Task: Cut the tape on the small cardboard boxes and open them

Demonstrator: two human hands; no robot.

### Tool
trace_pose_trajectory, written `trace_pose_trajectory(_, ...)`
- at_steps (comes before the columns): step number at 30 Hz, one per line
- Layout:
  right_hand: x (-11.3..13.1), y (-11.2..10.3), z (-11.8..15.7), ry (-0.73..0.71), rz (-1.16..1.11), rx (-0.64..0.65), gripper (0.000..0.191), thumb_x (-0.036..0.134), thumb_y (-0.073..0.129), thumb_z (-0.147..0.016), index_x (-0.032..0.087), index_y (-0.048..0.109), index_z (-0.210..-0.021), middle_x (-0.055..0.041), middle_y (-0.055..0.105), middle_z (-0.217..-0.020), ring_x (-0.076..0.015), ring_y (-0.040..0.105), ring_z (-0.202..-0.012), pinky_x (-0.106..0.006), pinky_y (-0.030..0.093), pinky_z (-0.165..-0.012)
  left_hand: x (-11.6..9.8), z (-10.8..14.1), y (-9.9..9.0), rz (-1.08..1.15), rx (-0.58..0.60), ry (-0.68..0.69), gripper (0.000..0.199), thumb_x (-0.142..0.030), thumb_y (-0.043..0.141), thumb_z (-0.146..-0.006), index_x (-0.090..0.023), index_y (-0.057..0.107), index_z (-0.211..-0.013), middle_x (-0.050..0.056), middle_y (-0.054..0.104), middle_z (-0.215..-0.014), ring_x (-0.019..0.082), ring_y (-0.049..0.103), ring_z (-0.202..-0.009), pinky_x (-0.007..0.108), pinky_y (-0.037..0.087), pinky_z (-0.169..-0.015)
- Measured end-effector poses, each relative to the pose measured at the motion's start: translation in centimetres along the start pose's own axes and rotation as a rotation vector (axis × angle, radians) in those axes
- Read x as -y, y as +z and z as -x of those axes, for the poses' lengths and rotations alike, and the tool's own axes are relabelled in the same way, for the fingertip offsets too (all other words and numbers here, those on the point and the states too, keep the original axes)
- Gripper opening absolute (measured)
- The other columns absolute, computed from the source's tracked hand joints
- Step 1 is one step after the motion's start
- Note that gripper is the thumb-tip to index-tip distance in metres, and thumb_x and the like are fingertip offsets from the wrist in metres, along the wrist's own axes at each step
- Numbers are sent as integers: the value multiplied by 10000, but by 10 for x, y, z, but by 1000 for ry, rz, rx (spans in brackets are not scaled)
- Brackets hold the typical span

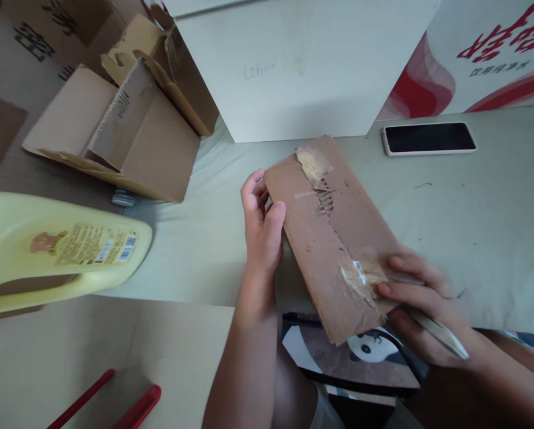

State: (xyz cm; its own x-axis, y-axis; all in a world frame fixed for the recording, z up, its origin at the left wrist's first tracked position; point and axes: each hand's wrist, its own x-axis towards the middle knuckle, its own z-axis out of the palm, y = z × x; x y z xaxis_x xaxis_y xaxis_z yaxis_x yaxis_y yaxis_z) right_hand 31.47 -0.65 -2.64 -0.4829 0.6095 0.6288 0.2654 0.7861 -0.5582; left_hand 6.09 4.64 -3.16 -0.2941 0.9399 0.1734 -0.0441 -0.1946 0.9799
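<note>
A flat brown cardboard box [334, 226] is tilted between my two hands, above the edge of the pale cloth. A torn seam runs down its face, with scraps of tape near both ends. My left hand [264, 217] is closed on its upper left edge, thumb on the near side. At the lower right corner, my right hand [428, 304] presses its fingers against the cardboard. In the same hand lies a slim, pale tool [441, 335] with a tapered end pointing down to the right; its other end is mostly hidden, so its kind is unclear.
A phone [429, 139] lies at the right, near a white box [303, 71] and a red-and-white carton [486, 65]. Open cardboard boxes [151, 137] and a yellow jug [61, 250] stand left. Red handles [137, 408] show at the lower left.
</note>
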Motion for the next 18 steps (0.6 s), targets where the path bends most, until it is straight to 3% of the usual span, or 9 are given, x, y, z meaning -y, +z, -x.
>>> trace_pose_trajectory(10,-1,-2,-5,-36,-6,14,422,44,551,-828,229,623,-1200,-81,595,-1236,-219,442,-1484,-377,389,-1255,1,0,1,2,-24,23,635,-651,675,-819,-377,451,-1345,55,599,-1326,263,599,-1216,430,514,-1011)
trace_pose_trajectory(18,2,-4,-12,-68,20,65,328,36,523,-868,190,608,-1144,-101,552,-1232,-157,336,-1541,-298,312,-1280,2,-2,0,50,-27,9,647,-644,707,-798,-363,462,-1327,52,599,-1296,249,605,-1187,412,520,-1002)
